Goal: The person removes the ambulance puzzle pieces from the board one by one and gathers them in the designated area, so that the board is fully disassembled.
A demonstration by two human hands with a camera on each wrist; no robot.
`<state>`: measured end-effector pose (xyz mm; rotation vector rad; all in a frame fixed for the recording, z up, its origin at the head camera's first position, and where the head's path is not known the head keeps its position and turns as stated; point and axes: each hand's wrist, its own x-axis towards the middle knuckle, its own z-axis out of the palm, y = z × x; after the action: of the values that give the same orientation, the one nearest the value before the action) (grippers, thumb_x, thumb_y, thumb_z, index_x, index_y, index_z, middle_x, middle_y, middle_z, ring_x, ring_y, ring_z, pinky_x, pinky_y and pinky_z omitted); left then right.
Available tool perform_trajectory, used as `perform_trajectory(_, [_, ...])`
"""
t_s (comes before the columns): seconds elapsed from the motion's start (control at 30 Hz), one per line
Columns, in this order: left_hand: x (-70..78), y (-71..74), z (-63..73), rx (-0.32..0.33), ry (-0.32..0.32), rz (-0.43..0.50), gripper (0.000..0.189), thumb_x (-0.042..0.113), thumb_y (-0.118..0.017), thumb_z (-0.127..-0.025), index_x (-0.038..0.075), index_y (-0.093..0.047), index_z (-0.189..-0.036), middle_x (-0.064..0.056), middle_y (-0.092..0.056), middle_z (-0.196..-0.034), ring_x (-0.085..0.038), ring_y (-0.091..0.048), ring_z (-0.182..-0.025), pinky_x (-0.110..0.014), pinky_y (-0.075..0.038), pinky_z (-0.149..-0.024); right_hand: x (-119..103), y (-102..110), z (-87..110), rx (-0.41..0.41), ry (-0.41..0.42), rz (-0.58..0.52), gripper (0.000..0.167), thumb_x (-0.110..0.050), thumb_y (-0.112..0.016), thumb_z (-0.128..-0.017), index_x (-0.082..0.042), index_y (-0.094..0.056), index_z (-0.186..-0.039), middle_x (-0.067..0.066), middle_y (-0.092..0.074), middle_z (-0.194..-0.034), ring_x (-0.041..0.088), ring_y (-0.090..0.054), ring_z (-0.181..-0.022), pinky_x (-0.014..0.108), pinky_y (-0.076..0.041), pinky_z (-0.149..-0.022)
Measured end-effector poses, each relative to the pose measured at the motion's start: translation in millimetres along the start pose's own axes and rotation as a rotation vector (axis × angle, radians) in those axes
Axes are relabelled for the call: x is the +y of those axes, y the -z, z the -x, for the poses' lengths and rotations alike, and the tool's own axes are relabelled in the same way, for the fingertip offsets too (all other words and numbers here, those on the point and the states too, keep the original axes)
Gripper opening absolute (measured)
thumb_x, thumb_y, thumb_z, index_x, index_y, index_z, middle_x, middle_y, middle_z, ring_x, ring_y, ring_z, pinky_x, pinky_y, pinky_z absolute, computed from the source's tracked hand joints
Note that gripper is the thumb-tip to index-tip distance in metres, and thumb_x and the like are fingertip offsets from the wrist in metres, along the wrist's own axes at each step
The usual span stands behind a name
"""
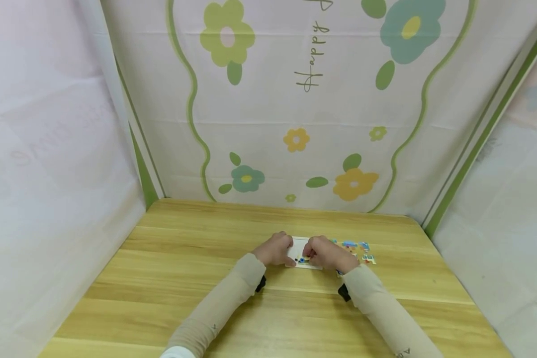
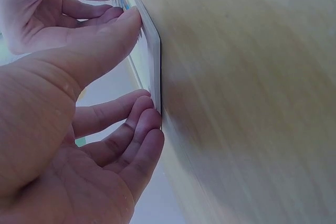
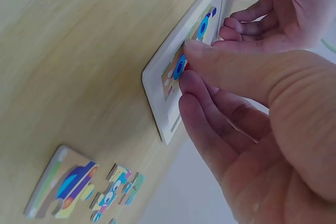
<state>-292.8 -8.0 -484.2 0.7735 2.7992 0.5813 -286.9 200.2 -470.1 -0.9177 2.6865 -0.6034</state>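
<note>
A shallow white jigsaw puzzle tray [image 1: 299,244] lies on the table between the two hands. My left hand [image 1: 275,249] holds it at the left side, with the thumb on the near border and the curled fingers [image 2: 144,129] at the far edge. My right hand [image 1: 325,252] is over the right part of the tray. In the right wrist view, its thumb and fingers pinch a colourful puzzle piece [image 3: 179,68] inside the tray, mostly covered by the fingertips. Another blue-and-green puzzle piece [image 3: 203,27] lies flat farther along the same side of the tray.
Several loose puzzle pieces [image 1: 368,259] lie on the table right of the tray, partly behind the right forearm. A large one [image 3: 65,184] shows closest in the right wrist view. White flowered cloth [image 1: 259,109] walls the wooden table [image 1: 197,238] at the back and sides.
</note>
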Motion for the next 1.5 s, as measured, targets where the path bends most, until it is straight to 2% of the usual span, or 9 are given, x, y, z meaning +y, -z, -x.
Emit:
perform_trajectory(0.13, [2.0, 2.2, 1.3, -0.007, 0.006, 0.0, 0.047, 0.031, -0.091, -0.086, 0.002, -0.07, -0.116, -0.004, -0.062, -0.108, -0.015, -0.05, -0.093, -0.026, -0.048, -0.083, -3, 1, 0.3, -0.006, -0.036, -0.001, 0.025, 0.016, -0.069, -0.09, -0.007, -0.079, -0.091, 0.001, -0.056, -0.074, 0.012, -0.04, -0.068, 0.032, -0.039, -0.068])
perform_trajectory(0.23, [2.5, 2.5, 1.5, -0.011, 0.011, -0.005, 0.047, 0.032, -0.091, -0.086, 0.003, -0.07, -0.117, -0.004, -0.062, -0.11, -0.016, -0.051, -0.095, -0.027, -0.049, -0.085, -4, 1, 0.9, 0.004, -0.062, 0.006, 0.026, 0.015, -0.07, -0.09, -0.007, -0.079, -0.098, 0.003, -0.066, -0.082, 0.014, -0.046, -0.072, 0.033, -0.044, -0.071])
perform_trajectory(0.37, [2.2, 1.8, 0.9, -0.017, 0.018, -0.012, 0.048, 0.033, -0.091, -0.086, 0.004, -0.07, -0.117, -0.004, -0.062, -0.11, -0.015, -0.051, -0.095, -0.027, -0.049, -0.085, -2, -2, 0.7, 0.013, -0.077, 0.007, 0.025, 0.013, -0.072, -0.09, -0.007, -0.079, -0.102, 0.005, -0.069, -0.089, 0.014, -0.049, -0.076, 0.032, -0.046, -0.074])
perform_trajectory(0.53, [2.5, 2.0, 0.0, -0.021, 0.022, -0.019, 0.048, 0.032, -0.09, -0.086, 0.003, -0.07, -0.118, -0.004, -0.063, -0.11, -0.015, -0.051, -0.094, -0.026, -0.05, -0.084, -2, -4, 2.1, 0.027, -0.074, 0.003, 0.02, 0.01, -0.073, -0.091, -0.004, -0.076, -0.103, 0.008, -0.071, -0.092, 0.013, -0.052, -0.077, 0.031, -0.049, -0.074])
perform_trajectory(0.7, [2.5, 2.6, 0.8, -0.007, 0.025, 0.002, 0.047, 0.03, -0.091, -0.086, 0.003, -0.07, -0.118, -0.005, -0.063, -0.109, -0.015, -0.051, -0.093, -0.026, -0.05, -0.083, -3, -4, 5.6, 0.068, -0.035, 0.008, 0.016, 0.009, -0.071, -0.093, -0.003, -0.075, -0.104, 0.011, -0.073, -0.096, 0.011, -0.054, -0.077, 0.03, -0.053, -0.074])
perform_trajectory(0.97, [1.7, 1.2, 2.0, -0.012, 0.019, 0.007, 0.047, 0.032, -0.091, -0.086, 0.003, -0.069, -0.117, -0.004, -0.061, -0.108, -0.015, -0.049, -0.092, -0.026, -0.048, -0.081, 4, -5, 9.9, 0.082, -0.045, -0.071, 0.017, 0.008, -0.066, -0.096, -0.006, -0.074, -0.101, 0.007, -0.075, -0.097, 0.013, -0.064, -0.08, 0.028, -0.055, -0.073])
perform_trajectory(1.13, [1.9, 1.3, 1.9, -0.01, 0.019, -0.007, 0.048, 0.033, -0.091, -0.085, 0.003, -0.07, -0.117, -0.004, -0.062, -0.109, -0.015, -0.05, -0.092, -0.026, -0.049, -0.08, 11, -4, 10.4, 0.098, -0.062, -0.11, 0.016, 0.002, -0.064, -0.102, -0.01, -0.074, -0.099, 0.004, -0.075, -0.095, 0.01, -0.063, -0.077, 0.026, -0.055, -0.071])
perform_trajectory(1.3, [2.2, 1.6, 1.4, -0.011, 0.024, -0.012, 0.049, 0.033, -0.091, -0.086, 0.003, -0.07, -0.119, -0.005, -0.063, -0.111, -0.015, -0.051, -0.093, -0.026, -0.05, -0.083, 11, 0, 11.4, 0.08, -0.069, -0.163, 0.012, -0.002, -0.065, -0.103, -0.008, -0.074, -0.098, 0.008, -0.074, -0.092, 0.011, -0.06, -0.071, 0.026, -0.052, -0.066])
perform_trajectory(1.5, [3.8, 2.1, 2.9, -0.024, 0.027, -0.018, 0.051, 0.034, -0.09, -0.086, 0.003, -0.069, -0.122, -0.006, -0.064, -0.115, -0.017, -0.055, -0.099, -0.029, -0.053, -0.09, 12, 3, 16.8, 0.092, -0.07, -0.183, 0.012, -0.003, -0.064, -0.104, -0.008, -0.073, -0.099, 0.007, -0.073, -0.093, 0.013, -0.064, -0.077, 0.025, -0.054, -0.068])
